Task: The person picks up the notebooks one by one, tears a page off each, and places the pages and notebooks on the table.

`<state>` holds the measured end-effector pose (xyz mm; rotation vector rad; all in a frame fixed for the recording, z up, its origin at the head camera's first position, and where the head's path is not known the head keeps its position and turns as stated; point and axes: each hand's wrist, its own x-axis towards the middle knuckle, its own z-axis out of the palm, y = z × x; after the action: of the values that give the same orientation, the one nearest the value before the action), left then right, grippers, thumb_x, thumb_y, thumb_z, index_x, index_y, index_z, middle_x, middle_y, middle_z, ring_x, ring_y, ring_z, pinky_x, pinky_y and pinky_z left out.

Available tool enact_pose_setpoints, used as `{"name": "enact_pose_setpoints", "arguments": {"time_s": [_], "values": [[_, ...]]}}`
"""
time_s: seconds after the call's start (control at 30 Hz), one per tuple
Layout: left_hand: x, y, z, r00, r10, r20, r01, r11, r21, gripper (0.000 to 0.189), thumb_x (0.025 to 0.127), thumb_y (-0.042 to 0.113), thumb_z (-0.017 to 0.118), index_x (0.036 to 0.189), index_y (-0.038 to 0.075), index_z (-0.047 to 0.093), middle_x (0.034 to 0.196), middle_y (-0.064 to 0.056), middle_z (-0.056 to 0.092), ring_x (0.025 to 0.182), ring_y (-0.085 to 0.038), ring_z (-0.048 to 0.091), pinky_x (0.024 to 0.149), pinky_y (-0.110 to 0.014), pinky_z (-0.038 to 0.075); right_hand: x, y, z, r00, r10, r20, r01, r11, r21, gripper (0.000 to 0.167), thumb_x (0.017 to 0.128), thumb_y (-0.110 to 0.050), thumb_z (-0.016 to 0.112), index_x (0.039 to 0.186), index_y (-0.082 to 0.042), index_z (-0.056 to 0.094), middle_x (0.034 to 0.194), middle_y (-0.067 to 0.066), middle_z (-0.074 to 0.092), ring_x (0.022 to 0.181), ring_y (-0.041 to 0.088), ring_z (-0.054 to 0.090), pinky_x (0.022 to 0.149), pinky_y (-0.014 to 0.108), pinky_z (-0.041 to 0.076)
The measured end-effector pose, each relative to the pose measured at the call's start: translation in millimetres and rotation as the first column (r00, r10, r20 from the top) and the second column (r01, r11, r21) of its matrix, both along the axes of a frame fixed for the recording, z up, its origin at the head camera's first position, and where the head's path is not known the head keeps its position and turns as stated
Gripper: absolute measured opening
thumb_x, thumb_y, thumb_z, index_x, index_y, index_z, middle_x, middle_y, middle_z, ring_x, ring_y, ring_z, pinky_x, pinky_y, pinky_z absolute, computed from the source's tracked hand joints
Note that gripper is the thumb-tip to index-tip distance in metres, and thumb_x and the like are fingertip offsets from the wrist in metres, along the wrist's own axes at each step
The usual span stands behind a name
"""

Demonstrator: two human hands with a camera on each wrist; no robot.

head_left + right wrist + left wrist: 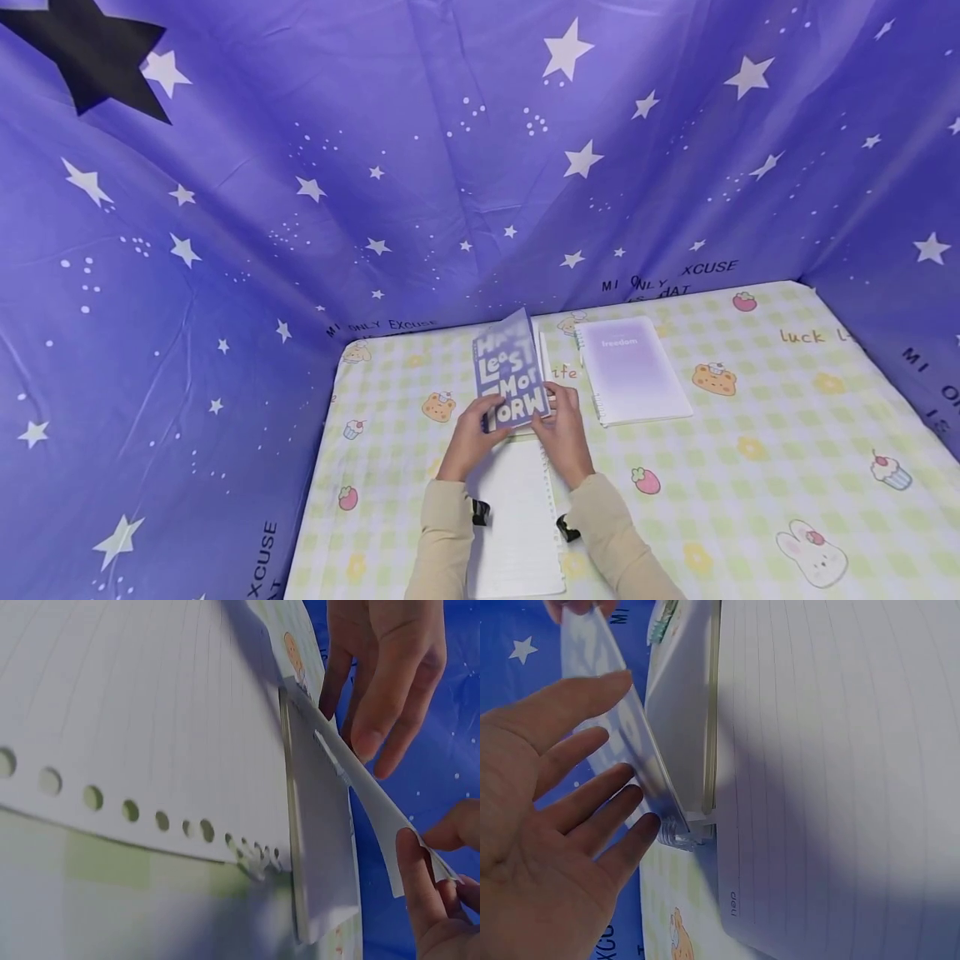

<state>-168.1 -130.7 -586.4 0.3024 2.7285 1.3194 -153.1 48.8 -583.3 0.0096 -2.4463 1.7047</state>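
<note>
A small notebook with a blue-purple lettered cover (510,367) stands with its cover lifted from the white pages (682,712). My right hand (562,429) pinches the cover's free edge between thumb and fingers, as the right wrist view shows (442,892). On the other side, my left hand (474,437) has its fingers extended, fingertips right at the cover's outer face (570,772). Between my forearms lies a lined loose-leaf sheet (517,517) with a row of punched holes along its right edge.
To the right lies a ring-bound notebook with a pale purple cover (637,367) reading "freedom". A checked tablecloth (750,500) with cartoon prints covers the table. Blue star-printed curtains (450,167) hang behind the table and at both sides.
</note>
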Motion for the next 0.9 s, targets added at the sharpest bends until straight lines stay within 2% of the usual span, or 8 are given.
{"name": "enact_pose_setpoints", "arguments": {"time_s": [0.17, 0.37, 0.53, 0.63, 0.9], "values": [[-1.2, -0.2, -0.6, 1.000, -0.019, -0.003, 0.019, 1.000, -0.022, 0.054, 0.084, 0.010, 0.078, 0.135, 0.005, 0.059, 0.141, -0.016, 0.055, 0.132, -0.033, 0.051, 0.111, -0.045, 0.042, -4.1, 6.7, -3.6, 0.997, -0.016, 0.082, 0.017, 1.000, -0.012, 0.060, 0.084, 0.002, 0.069, 0.139, 0.003, 0.045, 0.128, 0.020, 0.045, 0.107, 0.033, 0.061, 0.086, 0.038, 0.058], [-3.7, 0.0, -1.2, 0.999, -0.037, 0.004, 0.037, 0.998, -0.060, 0.054, 0.084, 0.010, 0.078, 0.133, 0.001, 0.059, 0.143, -0.017, 0.054, 0.134, -0.035, 0.049, 0.114, -0.046, 0.039, -8.8, 13.2, -10.4, 0.988, -0.004, 0.157, -0.002, 0.999, 0.033, 0.067, 0.084, 0.000, 0.070, 0.143, 0.007, 0.040, 0.127, 0.023, 0.045, 0.109, 0.036, 0.060, 0.094, 0.044, 0.054], [-5.0, 1.2, -1.0, 0.999, -0.039, 0.031, 0.042, 0.994, -0.103, 0.055, 0.083, 0.010, 0.079, 0.132, -0.003, 0.060, 0.145, -0.019, 0.051, 0.137, -0.038, 0.045, 0.116, -0.047, 0.035, -10.9, 15.2, -17.9, 0.982, 0.008, 0.188, -0.021, 0.998, 0.063, 0.065, 0.084, 0.002, 0.069, 0.141, 0.012, 0.041, 0.124, 0.025, 0.044, 0.109, 0.038, 0.060, 0.096, 0.044, 0.053], [-5.4, 2.5, -1.8, 0.999, -0.041, 0.026, 0.044, 0.988, -0.146, 0.055, 0.080, 0.007, 0.080, 0.131, -0.004, 0.060, 0.145, -0.021, 0.050, 0.136, -0.040, 0.045, 0.116, -0.048, 0.036, -11.2, 15.5, -22.7, 0.978, 0.012, 0.209, -0.030, 0.996, 0.082, 0.064, 0.084, 0.002, 0.069, 0.140, 0.013, 0.042, 0.124, 0.025, 0.044, 0.110, 0.038, 0.059, 0.096, 0.044, 0.053], [-6.2, 7.5, -4.3, 1.000, -0.008, 0.005, 0.009, 0.959, -0.284, 0.051, 0.078, 0.002, 0.080, 0.127, -0.003, 0.064, 0.145, -0.016, 0.052, 0.136, -0.036, 0.046, 0.115, -0.046, 0.037, -10.1, 15.4, -30.8, 0.976, 0.015, 0.216, -0.044, 0.990, 0.133, 0.061, 0.085, 0.001, 0.068, 0.139, 0.014, 0.044, 0.125, 0.025, 0.044, 0.110, 0.036, 0.054, 0.101, 0.048, 0.048]]}}
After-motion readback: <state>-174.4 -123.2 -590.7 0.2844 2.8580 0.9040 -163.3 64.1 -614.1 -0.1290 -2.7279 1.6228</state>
